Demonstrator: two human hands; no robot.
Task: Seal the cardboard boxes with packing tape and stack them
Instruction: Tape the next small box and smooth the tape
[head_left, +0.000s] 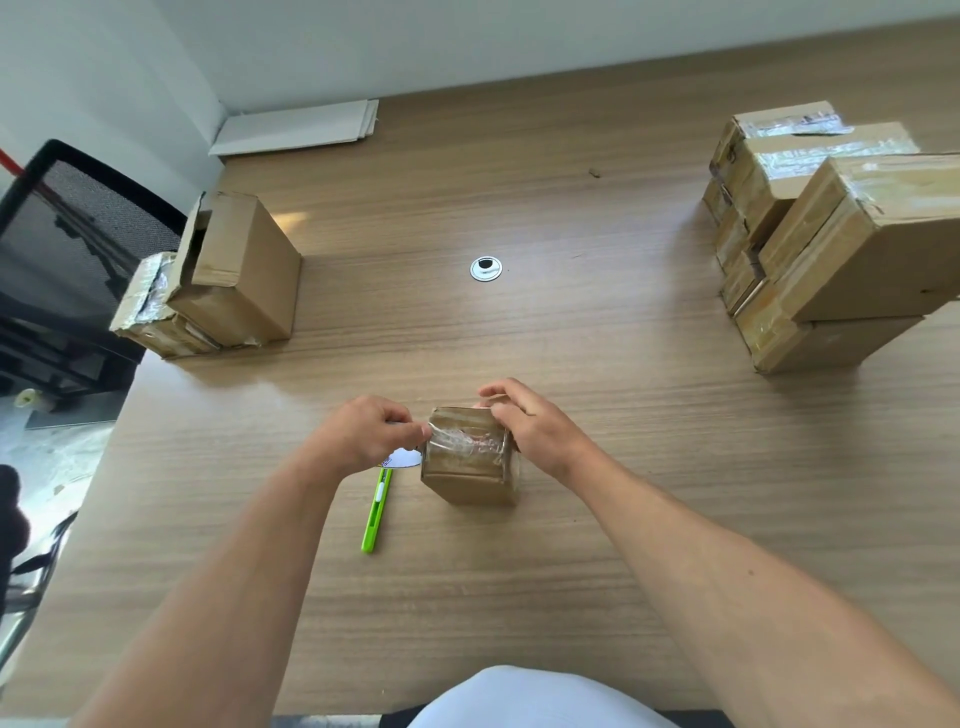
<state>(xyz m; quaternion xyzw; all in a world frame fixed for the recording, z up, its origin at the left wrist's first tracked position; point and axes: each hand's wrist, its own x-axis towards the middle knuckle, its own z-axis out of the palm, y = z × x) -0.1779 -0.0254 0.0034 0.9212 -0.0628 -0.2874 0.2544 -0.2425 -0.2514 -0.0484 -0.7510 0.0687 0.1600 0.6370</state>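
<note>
A small cardboard box (470, 480) stands on the wooden table (571, 545) in front of me. A strip of clear packing tape (465, 441) runs across its top. My left hand (363, 434) is at the box's left edge, fingers curled round the tape roll (402, 458), of which only a white part shows below the hand. My right hand (524, 421) grips the box's far right corner, fingers curled over the top edge. A stack of taped boxes (831, 249) stands at the right.
A green utility knife (376, 512) lies just left of the small box. Two boxes (234, 270), one with an open flap, sit at the left table edge. Flat white sheets (296, 127) lie at the back, a cable grommet (486, 268) mid-table, and a mesh chair (78, 223) beside the table on the left.
</note>
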